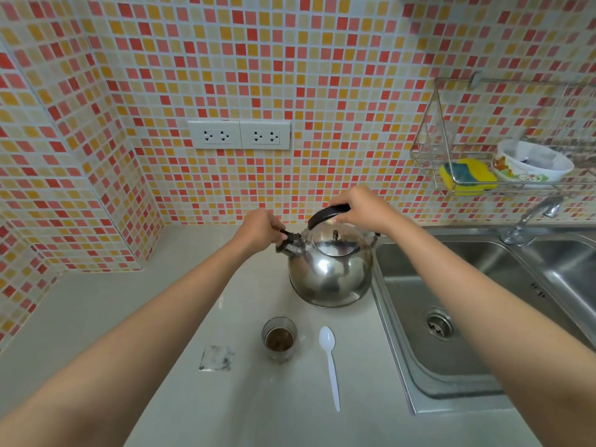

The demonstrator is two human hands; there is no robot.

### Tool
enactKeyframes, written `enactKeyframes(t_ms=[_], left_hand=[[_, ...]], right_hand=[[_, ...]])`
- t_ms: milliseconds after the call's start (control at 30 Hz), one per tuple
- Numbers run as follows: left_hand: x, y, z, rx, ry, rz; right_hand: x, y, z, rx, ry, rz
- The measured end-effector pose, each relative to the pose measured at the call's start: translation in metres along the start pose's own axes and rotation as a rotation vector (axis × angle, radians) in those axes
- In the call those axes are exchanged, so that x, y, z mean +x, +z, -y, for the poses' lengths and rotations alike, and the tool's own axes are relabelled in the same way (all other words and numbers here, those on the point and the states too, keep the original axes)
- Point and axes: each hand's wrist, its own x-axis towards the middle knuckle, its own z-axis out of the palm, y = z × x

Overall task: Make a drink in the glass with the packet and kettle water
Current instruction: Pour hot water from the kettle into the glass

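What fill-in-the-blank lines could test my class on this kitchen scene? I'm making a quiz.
1. The right hand holds the kettle by its black ____.
2. The left hand is at the kettle's ____.
3. The glass holds brown ____.
4. The white spoon lies between the glass and the ____.

Missing words: handle; spout; powder; sink

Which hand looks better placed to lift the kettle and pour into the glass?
Probably the right hand: it already wraps the kettle's black handle. The left hand only pinches the spout cap, and the glass holding brown powder stands just in front.
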Motion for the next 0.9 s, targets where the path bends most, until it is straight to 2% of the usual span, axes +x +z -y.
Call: enactKeyframes(t_ms=[400, 900], left_hand=[[0.051, 0.019, 0.022, 0.034, -0.109, -0.043], [0.081, 0.030, 0.032, 0.056, -0.161, -0.013]], right_hand=[[0.057, 0.047, -0.032, 0.144, 0.049, 0.014], [0.082, 0.065, -0.051, 0.199, 0.068, 0.006]])
